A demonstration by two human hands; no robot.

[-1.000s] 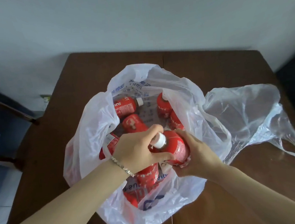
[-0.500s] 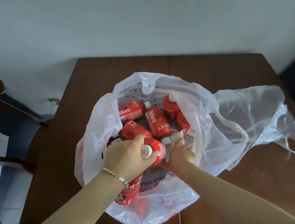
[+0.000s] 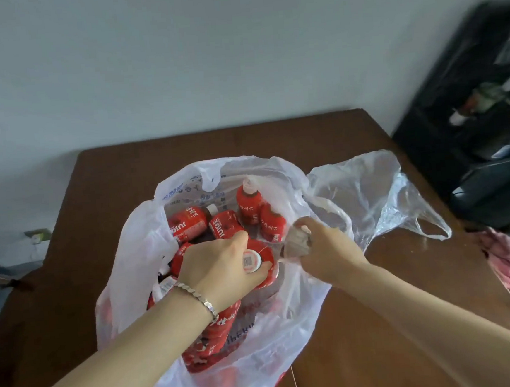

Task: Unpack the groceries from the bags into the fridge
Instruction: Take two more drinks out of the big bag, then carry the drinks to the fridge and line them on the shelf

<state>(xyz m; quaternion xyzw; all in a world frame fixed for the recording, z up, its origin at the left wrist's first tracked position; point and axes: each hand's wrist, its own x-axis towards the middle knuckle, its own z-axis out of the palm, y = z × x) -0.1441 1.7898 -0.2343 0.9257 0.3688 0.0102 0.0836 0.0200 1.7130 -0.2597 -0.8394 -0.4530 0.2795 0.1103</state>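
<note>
A red juice bottle [image 3: 264, 255] is lying in the open white bag [image 3: 148, 247] on the table [image 3: 379, 321], its white cap facing the camera. The left hand [image 3: 220, 269] is gripping it at the cap end, with fingers curled round the neck. A bracelet [image 3: 198, 298] is sitting on that wrist. More red bottles [image 3: 189, 226] are lying around and under it in the bag, some pointing toward the wall.

Just beside the held bottle, the right hand [image 3: 328, 254] is closing in a fist round a pale bunched wad [image 3: 295, 242] at the bag's right edge. I cannot tell whether this is the bag's own plastic.

A clear bag [image 3: 369, 190] is lying crumpled to the right, touching the white one. A pink cloth [image 3: 509, 268] is hanging off the table's right edge, below a dark shelf [image 3: 485, 114].
</note>
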